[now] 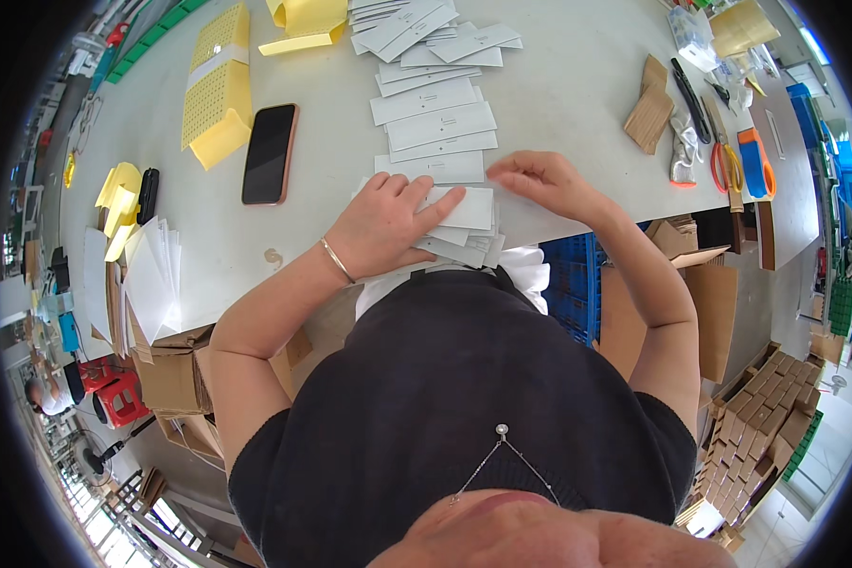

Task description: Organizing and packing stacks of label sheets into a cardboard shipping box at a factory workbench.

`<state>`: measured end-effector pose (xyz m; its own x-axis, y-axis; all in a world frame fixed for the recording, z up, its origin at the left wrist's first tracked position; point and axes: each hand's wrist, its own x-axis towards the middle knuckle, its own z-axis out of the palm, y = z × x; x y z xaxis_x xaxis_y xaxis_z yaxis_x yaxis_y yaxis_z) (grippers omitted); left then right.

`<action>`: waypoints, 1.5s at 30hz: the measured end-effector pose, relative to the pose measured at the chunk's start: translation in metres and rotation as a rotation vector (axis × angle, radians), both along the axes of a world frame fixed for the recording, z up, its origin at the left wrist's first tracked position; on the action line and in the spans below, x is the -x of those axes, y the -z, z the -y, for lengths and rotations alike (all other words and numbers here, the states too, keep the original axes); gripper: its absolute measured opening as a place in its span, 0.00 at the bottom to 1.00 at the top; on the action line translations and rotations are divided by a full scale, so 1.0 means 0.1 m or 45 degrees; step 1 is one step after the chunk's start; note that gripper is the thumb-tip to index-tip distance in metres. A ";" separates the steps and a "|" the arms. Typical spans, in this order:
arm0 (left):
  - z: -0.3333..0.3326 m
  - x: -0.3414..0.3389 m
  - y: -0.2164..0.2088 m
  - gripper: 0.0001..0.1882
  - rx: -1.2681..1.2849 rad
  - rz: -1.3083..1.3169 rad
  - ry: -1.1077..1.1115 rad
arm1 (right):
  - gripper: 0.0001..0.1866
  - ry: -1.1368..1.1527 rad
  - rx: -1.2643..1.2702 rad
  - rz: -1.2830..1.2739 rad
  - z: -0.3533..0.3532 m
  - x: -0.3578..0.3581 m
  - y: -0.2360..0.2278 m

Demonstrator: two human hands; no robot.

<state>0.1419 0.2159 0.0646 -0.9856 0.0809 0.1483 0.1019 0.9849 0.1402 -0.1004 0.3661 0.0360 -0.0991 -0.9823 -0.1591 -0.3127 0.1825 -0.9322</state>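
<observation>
A long overlapping row of white printed paper slips (435, 131) runs up the grey-white table. At its near end is a loose pile of slips (466, 210), slightly fanned at the table edge. My left hand (388, 222) grips this pile, its fingers spread over the top and the thumb at the near side. Just right of the row, my right hand (544, 185) hovers with fingers bent and apart from the thumb. Its fingertips come close to a slip's right edge, with nothing visible in them.
A phone (271, 154) and yellow perforated packs (220, 85) lie left. Folded brown cardboard (648, 104), a black cutter (691, 99), scissors (726, 166) and an orange-blue tape roll (755, 163) lie right. White sheets (151, 279) stand at the left edge. Cartons (715, 308) and a blue crate (573, 289) are below.
</observation>
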 end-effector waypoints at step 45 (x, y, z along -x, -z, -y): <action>0.23 -0.07 -0.12 0.37 0.037 0.205 0.021 | 0.35 -0.379 0.411 -1.274 0.62 0.00 0.00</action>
